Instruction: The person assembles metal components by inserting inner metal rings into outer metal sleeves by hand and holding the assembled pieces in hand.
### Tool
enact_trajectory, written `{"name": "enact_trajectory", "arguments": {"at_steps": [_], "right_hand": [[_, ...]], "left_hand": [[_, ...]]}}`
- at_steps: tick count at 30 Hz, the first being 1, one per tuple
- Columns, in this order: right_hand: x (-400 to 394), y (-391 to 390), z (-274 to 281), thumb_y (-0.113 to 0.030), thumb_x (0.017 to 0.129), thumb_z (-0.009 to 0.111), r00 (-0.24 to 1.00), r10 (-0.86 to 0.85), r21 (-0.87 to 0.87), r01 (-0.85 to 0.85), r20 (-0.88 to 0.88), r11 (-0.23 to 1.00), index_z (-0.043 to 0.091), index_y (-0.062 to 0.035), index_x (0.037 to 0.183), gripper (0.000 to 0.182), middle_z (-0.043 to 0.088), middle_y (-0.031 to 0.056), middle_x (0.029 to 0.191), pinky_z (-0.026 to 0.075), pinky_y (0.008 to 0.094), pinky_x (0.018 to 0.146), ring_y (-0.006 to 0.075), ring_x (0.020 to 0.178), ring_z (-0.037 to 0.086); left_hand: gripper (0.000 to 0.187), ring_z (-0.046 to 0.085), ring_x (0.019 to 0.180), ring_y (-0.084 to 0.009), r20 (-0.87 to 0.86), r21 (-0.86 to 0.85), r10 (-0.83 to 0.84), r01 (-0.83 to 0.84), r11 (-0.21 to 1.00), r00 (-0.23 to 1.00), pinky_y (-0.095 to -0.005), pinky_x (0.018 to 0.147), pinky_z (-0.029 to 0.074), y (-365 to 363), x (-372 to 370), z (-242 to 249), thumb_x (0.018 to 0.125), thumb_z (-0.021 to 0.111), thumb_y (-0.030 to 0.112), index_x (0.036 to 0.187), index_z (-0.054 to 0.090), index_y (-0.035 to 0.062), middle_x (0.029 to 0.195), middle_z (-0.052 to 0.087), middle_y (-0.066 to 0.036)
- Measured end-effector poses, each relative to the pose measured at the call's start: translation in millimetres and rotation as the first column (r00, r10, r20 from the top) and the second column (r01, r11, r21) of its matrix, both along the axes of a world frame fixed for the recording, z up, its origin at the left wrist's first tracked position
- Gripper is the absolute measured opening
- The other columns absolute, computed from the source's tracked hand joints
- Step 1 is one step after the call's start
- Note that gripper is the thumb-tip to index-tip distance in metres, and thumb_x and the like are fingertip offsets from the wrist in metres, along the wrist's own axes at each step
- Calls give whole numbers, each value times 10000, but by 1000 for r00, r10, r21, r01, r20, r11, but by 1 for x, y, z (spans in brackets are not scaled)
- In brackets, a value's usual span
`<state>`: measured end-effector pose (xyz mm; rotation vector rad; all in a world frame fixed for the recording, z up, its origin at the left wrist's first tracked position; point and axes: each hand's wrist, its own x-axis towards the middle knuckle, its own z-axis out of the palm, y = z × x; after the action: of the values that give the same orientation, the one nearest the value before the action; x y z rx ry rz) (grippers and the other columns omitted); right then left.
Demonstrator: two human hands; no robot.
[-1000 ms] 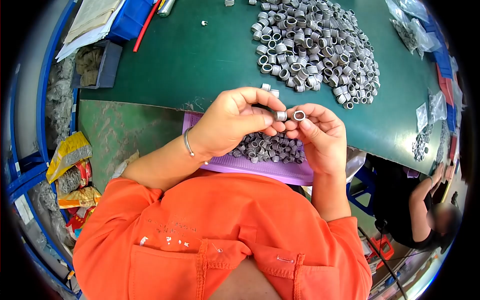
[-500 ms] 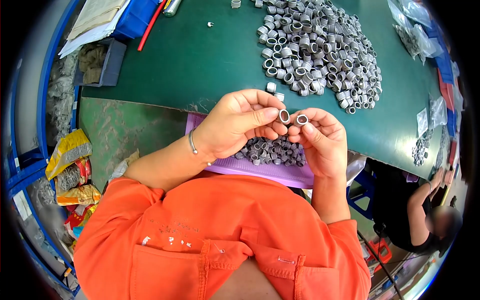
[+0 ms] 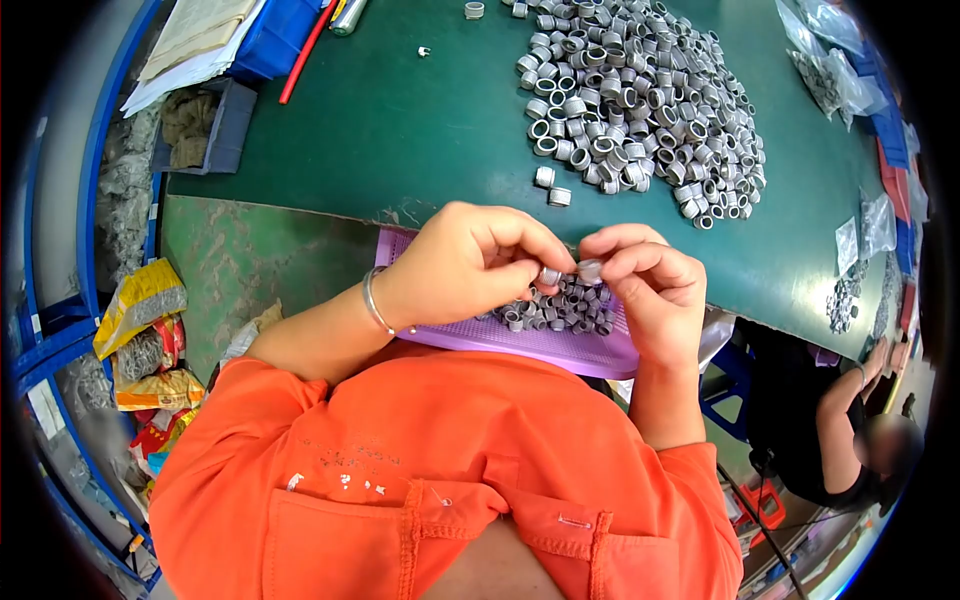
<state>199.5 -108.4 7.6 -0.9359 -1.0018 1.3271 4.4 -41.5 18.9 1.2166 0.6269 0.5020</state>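
My left hand (image 3: pixel 470 262), with a silver bangle at the wrist, pinches a small grey metal ring (image 3: pixel 550 276) between thumb and fingers. Close beside it, my right hand (image 3: pixel 650 285) grips a second metal ring (image 3: pixel 591 271), slightly blurred. Both hands hover over a purple plastic basket (image 3: pixel 480 340) that holds many similar rings (image 3: pixel 555 308). On the green table (image 3: pixel 400 130) beyond lies a large heap of grey metal rings (image 3: pixel 640 100). Two loose rings (image 3: pixel 553 187) rest at the heap's near edge.
A red rod (image 3: pixel 306 55) and a blue bin (image 3: pixel 270 45) with papers lie at the back left, near a grey bin (image 3: pixel 225 125) with cloth. Clear plastic bags (image 3: pixel 878 222) sit at the right edge. Another person (image 3: pixel 815 420) is at the lower right.
Both hands have lowered a little toward the basket. The rings have turned, so their open ends no longer face me. The two loose rings on the table now show fully.
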Motion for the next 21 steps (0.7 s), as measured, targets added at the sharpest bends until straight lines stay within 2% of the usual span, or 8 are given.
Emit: {"name": "enact_trajectory", "arguments": {"at_steps": [1,3,5,7,9,12,17,21], "right_hand": [[0,1,3,127,740,523,986,-32,13,31,165,999,616,35,799,144,591,131,949,461,259,669,145,777,561],[-7,10,4,107,741,538,922,-99,85,72,375,994,612,26,828,140,591,114,906,441,252,621,149,715,551],[-20,24,7,70,744,564,660,-299,306,109,689,946,603,15,845,122,575,106,845,442,253,618,187,702,563],[-29,31,0,-18,717,633,508,-350,349,101,787,932,586,1,866,157,537,112,816,449,324,619,268,708,541],[-29,33,-7,-41,710,642,385,-420,445,28,822,895,583,-12,854,159,533,106,821,449,345,619,279,711,534],[-26,29,-10,12,678,649,507,-393,414,77,767,907,580,-20,840,179,550,102,818,451,320,634,266,710,536],[-21,20,-5,75,651,660,799,-332,119,316,502,941,598,-26,865,245,576,48,846,423,215,625,121,705,515],[-8,18,-8,112,661,649,913,-213,121,181,349,976,610,-16,954,322,567,50,930,397,180,606,81,714,492]], "left_hand": [[160,626,799,-183,-1,0,-1,1,1000,1000,-242,664,510,2,-1,2,771,501,-73,866,616,-14,889,629,-109],[153,625,753,-173,-185,644,-2,123,755,983,-242,644,501,9,0,5,730,533,-63,827,633,2,854,633,-102],[124,599,660,-158,-192,704,54,99,704,980,-245,574,475,14,4,6,702,573,-42,797,637,5,777,615,-97],[106,551,574,-141,-317,630,-58,255,734,947,-251,503,433,19,6,15,704,585,-34,790,636,4,710,590,-81],[142,501,513,-138,-199,703,-38,170,691,979,-261,464,400,19,9,7,703,601,-21,838,624,15,711,553,-68],[239,518,577,-141,-168,802,372,-93,590,913,-258,521,421,23,18,8,696,644,14,924,577,35,817,511,-76],[189,542,624,-154,-204,911,398,25,411,895,-264,564,442,29,16,-11,695,649,-6,873,587,19,816,517,-82],[144,551,658,-109,-206,679,242,-40,733,948,-226,602,454,23,13,-4,753,612,-16,895,590,-3,866,564,-64]]}}
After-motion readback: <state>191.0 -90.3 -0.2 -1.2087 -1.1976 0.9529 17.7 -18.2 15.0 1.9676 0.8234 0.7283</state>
